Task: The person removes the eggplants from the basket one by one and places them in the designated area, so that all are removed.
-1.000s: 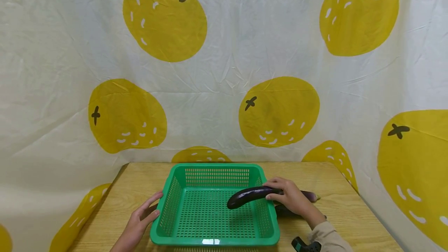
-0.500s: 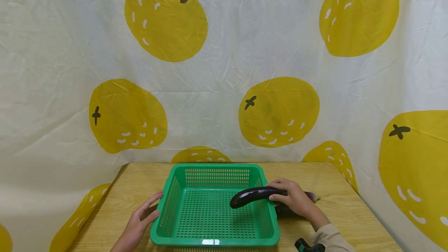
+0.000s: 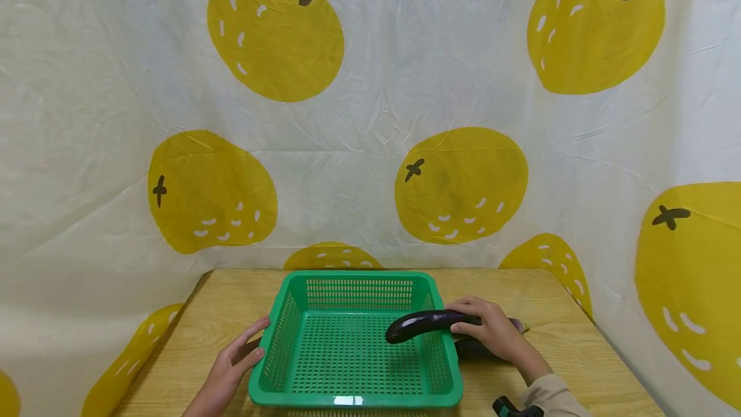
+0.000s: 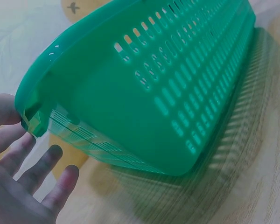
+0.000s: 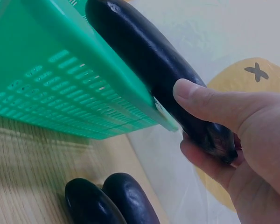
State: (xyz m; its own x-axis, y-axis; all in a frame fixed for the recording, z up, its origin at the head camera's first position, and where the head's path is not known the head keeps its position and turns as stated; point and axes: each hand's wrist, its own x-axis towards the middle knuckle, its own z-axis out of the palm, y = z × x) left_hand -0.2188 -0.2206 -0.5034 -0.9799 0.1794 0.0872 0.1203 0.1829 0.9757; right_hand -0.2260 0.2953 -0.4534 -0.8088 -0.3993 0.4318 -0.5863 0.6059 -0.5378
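My right hand [image 3: 489,327] grips a long glossy dark eggplant [image 3: 418,325] near its stem end, thumb on one side and fingers on the other. The eggplant passes over the right rim of a green plastic basket [image 3: 357,398], its blunt end above the inside. In the right wrist view, the eggplant [image 5: 144,46] lies across or just above that rim; I cannot tell whether they touch. My left hand [image 3: 228,365] touches the basket's left rim with spread, fairly straight fingers. In the left wrist view, the fingers [image 4: 65,184] spread beside the basket's outer corner.
Two more dark eggplants [image 5: 91,200] lie side by side on the wooden table [image 3: 556,314] right of the basket, partly hidden by my right arm in the head view. A black strapped device [image 3: 515,409] is by my right sleeve. A fruit-printed curtain [image 3: 347,198] hangs behind.
My right hand and the eggplant in it have shifted slightly to the right, toward the basket's right rim. The left hand and basket stay put.
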